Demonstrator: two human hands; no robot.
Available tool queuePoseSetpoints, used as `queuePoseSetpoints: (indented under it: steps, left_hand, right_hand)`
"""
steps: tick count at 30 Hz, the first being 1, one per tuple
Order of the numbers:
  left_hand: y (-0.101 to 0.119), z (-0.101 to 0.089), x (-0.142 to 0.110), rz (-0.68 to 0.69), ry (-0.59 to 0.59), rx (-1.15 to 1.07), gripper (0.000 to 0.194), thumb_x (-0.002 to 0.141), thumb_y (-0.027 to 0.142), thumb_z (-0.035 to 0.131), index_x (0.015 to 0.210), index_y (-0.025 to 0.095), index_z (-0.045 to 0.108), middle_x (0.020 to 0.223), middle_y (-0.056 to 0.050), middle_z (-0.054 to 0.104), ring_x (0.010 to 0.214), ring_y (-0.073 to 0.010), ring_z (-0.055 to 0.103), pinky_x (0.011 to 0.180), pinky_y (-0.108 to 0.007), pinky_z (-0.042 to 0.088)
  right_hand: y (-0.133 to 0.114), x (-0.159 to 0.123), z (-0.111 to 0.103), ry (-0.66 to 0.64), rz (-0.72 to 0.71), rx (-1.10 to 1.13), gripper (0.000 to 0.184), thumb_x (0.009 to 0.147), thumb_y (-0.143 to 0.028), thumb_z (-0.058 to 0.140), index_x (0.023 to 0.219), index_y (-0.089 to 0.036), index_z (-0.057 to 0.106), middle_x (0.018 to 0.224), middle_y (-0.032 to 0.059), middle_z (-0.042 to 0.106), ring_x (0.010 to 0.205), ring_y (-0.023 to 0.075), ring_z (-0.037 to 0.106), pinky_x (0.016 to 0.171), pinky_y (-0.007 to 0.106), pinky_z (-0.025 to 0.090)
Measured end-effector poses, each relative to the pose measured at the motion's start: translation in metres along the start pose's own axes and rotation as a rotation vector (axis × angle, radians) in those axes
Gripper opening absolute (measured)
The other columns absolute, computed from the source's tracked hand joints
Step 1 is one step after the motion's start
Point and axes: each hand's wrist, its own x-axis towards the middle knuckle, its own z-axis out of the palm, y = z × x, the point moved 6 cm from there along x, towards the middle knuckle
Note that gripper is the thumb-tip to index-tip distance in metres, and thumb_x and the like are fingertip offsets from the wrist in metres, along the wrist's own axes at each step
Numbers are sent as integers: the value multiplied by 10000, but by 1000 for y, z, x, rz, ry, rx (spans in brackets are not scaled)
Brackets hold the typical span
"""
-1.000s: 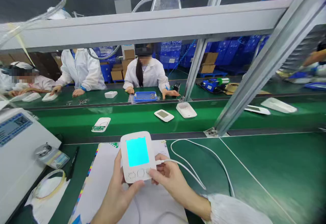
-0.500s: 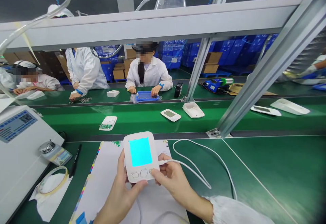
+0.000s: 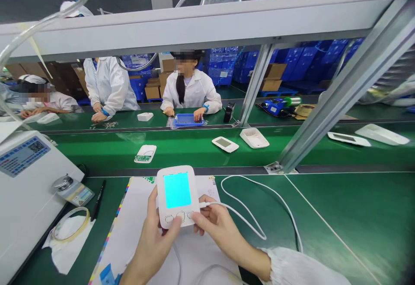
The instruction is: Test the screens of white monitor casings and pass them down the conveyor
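Observation:
Between my hands is a white electronic monitor (image 3: pixel 177 220), tilted towards me, with a bright cyan screen (image 3: pixel 177 190) and a row of three buttons below it. My left hand (image 3: pixel 155 233) grips its left side and lower edge, its thumb on the middle button. On the right side my right hand (image 3: pixel 220 229) is closed around the edge, thumb at the right button and fingers by the plug. A white cable (image 3: pixel 236 210) runs from that plug in the monitor's right side and loops over the bench. The monitor's back is hidden.
A white paper sheet (image 3: pixel 129 229) lies beneath my hands. To the left are a metal-capped bottle (image 3: pixel 73 190), a black pen (image 3: pixel 99 201) and a tape roll (image 3: pixel 81 229). White housings (image 3: pixel 254 138) sit on the green conveyor (image 3: pixel 181 147). A metal post (image 3: pixel 324 99) stands right; co-workers sit opposite.
My left thumb has moved from the monitor's lower edge up onto the middle button. Parts on the conveyor have shifted right in view. The screen stays lit.

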Motion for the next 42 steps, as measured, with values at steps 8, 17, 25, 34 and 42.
queuePoseSetpoints:
  steps: [8, 17, 25, 34, 42]
  left_hand:
    - [0, 1, -1, 0, -2, -42, 776, 829, 405, 641, 1450, 216, 216, 1041, -67, 708, 906, -221, 682, 790, -301, 525]
    - [0, 1, -1, -32, -14, -26, 769, 832, 432, 646, 1443, 237, 222, 1039, -71, 706, 905, -235, 663, 722, -295, 522]
    - [-6, -2, 1, -22, -28, 4, 771, 838, 450, 655, 1455, 251, 237, 911, -30, 663, 692, -171, 576, 622, -257, 471]
    - [-13, -9, -1, -10, -199, -6, 790, 956, 525, 452, 1540, 226, 13, 650, 39, 496, 610, -164, 445, 623, -279, 403]
    - [-8, -7, -2, 0, -208, -43, 779, 951, 512, 476, 1527, 239, 29, 664, 30, 513, 621, -169, 453, 623, -281, 413]
  right_hand:
    - [-2, 0, 0, 7, 10, 6, 452, 801, -574, 719, 857, -157, 555, 693, 3, 576, 608, 134, 567, 551, 238, 438]
    - [-4, 0, 0, 2, 14, 8, 444, 803, -567, 722, 863, -163, 550, 696, -2, 586, 603, 127, 570, 558, 238, 434]
    - [-3, -1, 0, 9, 12, 3, 444, 802, -574, 716, 867, -166, 554, 691, -3, 582, 595, 134, 563, 555, 250, 432]
    - [-6, 0, -3, 13, -14, 12, 436, 813, -562, 715, 869, -174, 523, 671, -12, 576, 596, 128, 563, 551, 237, 430]
    - [-9, 0, -3, 3, -26, 13, 429, 824, -562, 703, 875, -168, 540, 700, 4, 578, 615, 143, 575, 555, 249, 434]
